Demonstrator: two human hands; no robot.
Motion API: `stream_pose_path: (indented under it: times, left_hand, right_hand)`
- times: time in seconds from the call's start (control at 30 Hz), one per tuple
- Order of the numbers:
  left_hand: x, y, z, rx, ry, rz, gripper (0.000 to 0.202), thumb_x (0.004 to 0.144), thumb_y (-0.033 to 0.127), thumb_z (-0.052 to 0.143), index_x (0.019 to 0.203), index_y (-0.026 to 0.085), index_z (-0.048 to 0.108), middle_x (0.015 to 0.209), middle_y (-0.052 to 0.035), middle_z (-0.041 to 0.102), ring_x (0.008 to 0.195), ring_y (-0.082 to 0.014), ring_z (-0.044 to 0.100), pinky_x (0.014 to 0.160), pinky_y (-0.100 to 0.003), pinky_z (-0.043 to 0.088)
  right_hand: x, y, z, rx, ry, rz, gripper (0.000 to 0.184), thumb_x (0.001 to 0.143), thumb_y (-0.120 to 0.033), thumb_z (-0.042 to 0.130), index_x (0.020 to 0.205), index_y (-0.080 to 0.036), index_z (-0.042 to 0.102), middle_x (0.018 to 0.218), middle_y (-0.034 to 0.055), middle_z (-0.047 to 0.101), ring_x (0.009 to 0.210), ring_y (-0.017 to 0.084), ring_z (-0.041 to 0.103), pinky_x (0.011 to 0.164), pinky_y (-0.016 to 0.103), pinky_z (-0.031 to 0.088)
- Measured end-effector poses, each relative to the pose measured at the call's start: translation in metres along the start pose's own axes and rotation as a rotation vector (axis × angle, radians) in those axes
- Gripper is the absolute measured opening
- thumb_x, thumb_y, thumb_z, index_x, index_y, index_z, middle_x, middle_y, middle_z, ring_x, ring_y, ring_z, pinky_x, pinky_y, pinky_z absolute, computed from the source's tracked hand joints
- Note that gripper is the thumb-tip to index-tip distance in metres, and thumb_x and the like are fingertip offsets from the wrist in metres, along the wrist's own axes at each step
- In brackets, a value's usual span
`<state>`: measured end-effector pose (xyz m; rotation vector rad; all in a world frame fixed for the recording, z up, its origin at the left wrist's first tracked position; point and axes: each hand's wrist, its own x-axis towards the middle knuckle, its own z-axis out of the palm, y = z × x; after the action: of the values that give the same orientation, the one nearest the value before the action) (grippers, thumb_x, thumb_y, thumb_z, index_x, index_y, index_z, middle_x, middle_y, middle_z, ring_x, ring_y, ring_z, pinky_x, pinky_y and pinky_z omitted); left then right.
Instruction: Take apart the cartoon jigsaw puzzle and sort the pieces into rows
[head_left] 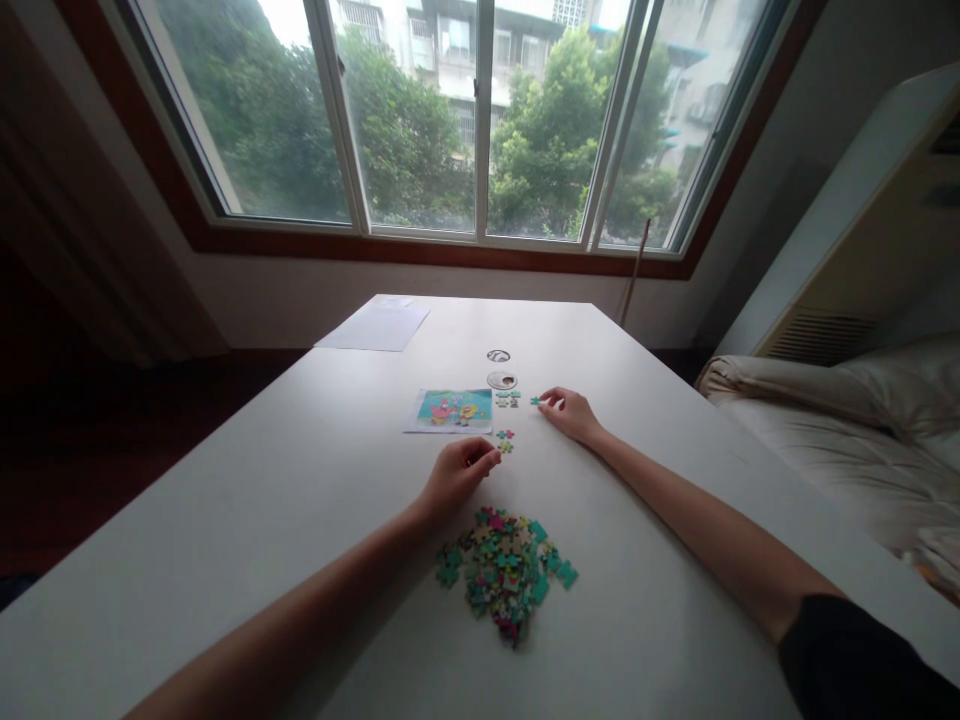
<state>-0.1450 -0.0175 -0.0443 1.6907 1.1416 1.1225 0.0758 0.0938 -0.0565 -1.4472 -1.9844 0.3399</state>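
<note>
Pinching a teal puzzle piece (535, 401), the right hand (571, 412) rests; left hand (457, 475) curls beside joined pieces (505, 441), grasp unclear.

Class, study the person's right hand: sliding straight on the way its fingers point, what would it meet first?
The right hand points left. First in line is the single teal puzzle piece at its fingertips, perhaps already touched; beyond it, probably the small cluster of joined pieces, though depth is unclear.
</note>
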Motion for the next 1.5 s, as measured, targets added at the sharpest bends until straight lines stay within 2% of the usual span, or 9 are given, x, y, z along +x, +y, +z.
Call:
stream_pose_path:
  times: [0.13, 0.3, 0.73, 0.93, 1.1, 1.23, 1.33, 1.4, 1.5]
  left_hand:
    - [0.0, -0.002, -0.001, 0.007, -0.003, -0.003, 0.024, 0.074, 0.035, 0.052, 0.065, 0.013, 0.057, 0.055, 0.0014, 0.05, 0.052, -0.0105, 0.045, 0.05, -0.021, 0.035]
    - [0.0, -0.004, -0.001, 0.002, 0.002, -0.001, 0.024, 0.074, 0.035, 0.053, 0.064, 0.013, 0.058, 0.054, 0.0015, 0.05, 0.052, -0.0106, 0.046, 0.05, -0.021, 0.035]
    - [0.0, -0.001, 0.0, -0.002, -0.001, -0.009, 0.023, 0.073, 0.034, 0.053, 0.065, 0.013, 0.057, 0.054, 0.0016, 0.05, 0.052, -0.0104, 0.045, 0.05, -0.021, 0.034]
    - [0.0, -0.001, -0.001, 0.01, -0.015, -0.005, 0.023, 0.074, 0.034, 0.052, 0.065, 0.013, 0.056, 0.055, 0.0014, 0.05, 0.052, -0.0102, 0.044, 0.05, -0.021, 0.034]
    - [0.0, -0.003, 0.0, 0.022, -0.008, 0.005, 0.024, 0.075, 0.034, 0.052, 0.066, 0.013, 0.057, 0.056, 0.0013, 0.05, 0.053, -0.0105, 0.045, 0.05, -0.021, 0.035]
    - [0.0, -0.003, 0.001, 0.042, 0.0, 0.012, 0.024, 0.075, 0.034, 0.052, 0.066, 0.013, 0.058, 0.056, 0.001, 0.05, 0.054, -0.0106, 0.045, 0.05, -0.021, 0.035]
    - [0.0, -0.003, 0.002, 0.037, 0.005, 0.012, 0.023, 0.075, 0.033, 0.052, 0.065, 0.013, 0.057, 0.056, 0.0012, 0.05, 0.053, -0.0104, 0.044, 0.05, -0.021, 0.035]
    - [0.0, -0.003, 0.002, 0.039, 0.005, 0.012, 0.023, 0.075, 0.033, 0.052, 0.065, 0.013, 0.057, 0.055, 0.0013, 0.049, 0.053, -0.0103, 0.044, 0.05, -0.021, 0.034]
    - [0.0, -0.002, 0.002, 0.053, 0.008, 0.018, 0.023, 0.075, 0.033, 0.051, 0.064, 0.013, 0.057, 0.055, 0.0013, 0.049, 0.053, -0.0103, 0.044, 0.05, -0.021, 0.034]
  right_hand:
    - [0.025, 0.008, 0.009, -0.025, -0.024, 0.069, 0.025, 0.071, -0.034, 0.056, 0.088, -0.018, 0.064, 0.076, 0.0016, 0.063, 0.064, 0.012, 0.054, 0.062, 0.023, 0.039]
    - [0.037, 0.009, 0.014, -0.048, -0.091, 0.126, 0.025, 0.068, -0.038, 0.059, 0.085, -0.021, 0.066, 0.075, 0.0009, 0.063, 0.066, 0.012, 0.055, 0.061, 0.023, 0.038]
    - [0.033, -0.002, 0.012, -0.074, -0.097, 0.181, 0.024, 0.072, -0.04, 0.057, 0.087, -0.026, 0.066, 0.08, 0.0, 0.064, 0.075, 0.016, 0.056, 0.07, 0.028, 0.037]
    - [0.03, -0.005, 0.006, -0.022, -0.101, 0.137, 0.03, 0.074, -0.037, 0.054, 0.096, -0.019, 0.063, 0.083, 0.0033, 0.063, 0.073, 0.014, 0.056, 0.066, 0.024, 0.039]
    - [-0.002, -0.028, -0.014, 0.04, -0.256, -0.011, 0.019, 0.071, -0.032, 0.058, 0.08, -0.016, 0.065, 0.071, 0.0004, 0.062, 0.06, 0.009, 0.052, 0.057, 0.02, 0.038]
    - [-0.044, -0.053, -0.042, 0.097, -0.625, -0.261, 0.017, 0.069, -0.032, 0.06, 0.075, -0.017, 0.065, 0.061, -0.0022, 0.057, 0.053, 0.008, 0.049, 0.048, 0.018, 0.034]
    - [-0.074, -0.069, -0.062, 0.051, -0.842, -0.305, 0.02, 0.067, -0.037, 0.063, 0.072, -0.018, 0.065, 0.058, -0.0029, 0.057, 0.049, 0.007, 0.048, 0.044, 0.017, 0.032]
    - [-0.09, -0.077, -0.07, -0.006, -0.892, -0.312, 0.023, 0.065, -0.041, 0.064, 0.072, -0.019, 0.065, 0.059, -0.0028, 0.059, 0.048, 0.007, 0.048, 0.042, 0.017, 0.03]
    - [-0.109, -0.085, -0.072, -0.097, -0.833, -0.337, 0.025, 0.061, -0.044, 0.067, 0.07, -0.021, 0.064, 0.06, -0.0027, 0.061, 0.049, 0.009, 0.049, 0.042, 0.019, 0.027]
